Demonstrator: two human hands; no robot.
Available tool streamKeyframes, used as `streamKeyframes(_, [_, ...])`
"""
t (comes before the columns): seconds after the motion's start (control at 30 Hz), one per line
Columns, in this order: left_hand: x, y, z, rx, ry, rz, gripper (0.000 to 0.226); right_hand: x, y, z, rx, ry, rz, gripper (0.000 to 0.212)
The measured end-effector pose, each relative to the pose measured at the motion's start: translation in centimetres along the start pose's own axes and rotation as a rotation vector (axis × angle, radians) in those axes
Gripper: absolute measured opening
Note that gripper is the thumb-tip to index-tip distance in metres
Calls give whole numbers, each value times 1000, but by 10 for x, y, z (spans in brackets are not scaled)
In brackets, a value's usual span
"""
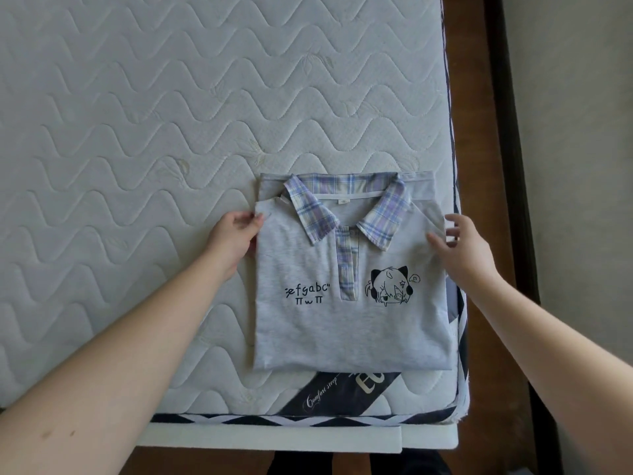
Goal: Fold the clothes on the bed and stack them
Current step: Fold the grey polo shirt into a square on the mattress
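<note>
Shirt (349,289), grey with plaid collar, lies folded into a rectangle near the mattress (137,132) corner closest to you, front up. Your left hand (233,234) pinches its upper left edge, fingers curled on the fabric. Your right hand (460,248) sits at the upper right edge, fingers spread and loose, thumb touching the cloth.

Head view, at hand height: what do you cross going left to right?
Mattress → left hand holding the shirt's left edge → folded grey polo shirt with plaid collar → right hand at the shirt's right edge → dark wooden bed frame → floor.
</note>
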State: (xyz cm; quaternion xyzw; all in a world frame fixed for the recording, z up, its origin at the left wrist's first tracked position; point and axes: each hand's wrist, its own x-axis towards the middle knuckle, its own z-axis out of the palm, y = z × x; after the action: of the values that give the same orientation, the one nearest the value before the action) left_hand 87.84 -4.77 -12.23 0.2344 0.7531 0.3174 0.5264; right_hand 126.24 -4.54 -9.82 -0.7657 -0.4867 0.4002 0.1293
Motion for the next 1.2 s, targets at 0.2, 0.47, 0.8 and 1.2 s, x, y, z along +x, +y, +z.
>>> streamKeyframes(0.2, [-84,-58,-18,323,-218,-123,20,-83,51,8,-20,-23,147,42])
streamKeyframes(0.47, [-153,-133,-40,442,-212,-187,28,-144,84,19,-197,-191,302,37])
streamKeyframes(0.8, [-164,-139,-43,614,-85,-130,22,-170,85,25,-279,-46,455,29])
streamKeyframes(1.2, [-244,-94,-46,747,-40,128,23,-222,70,-25,-271,-135,125,43])
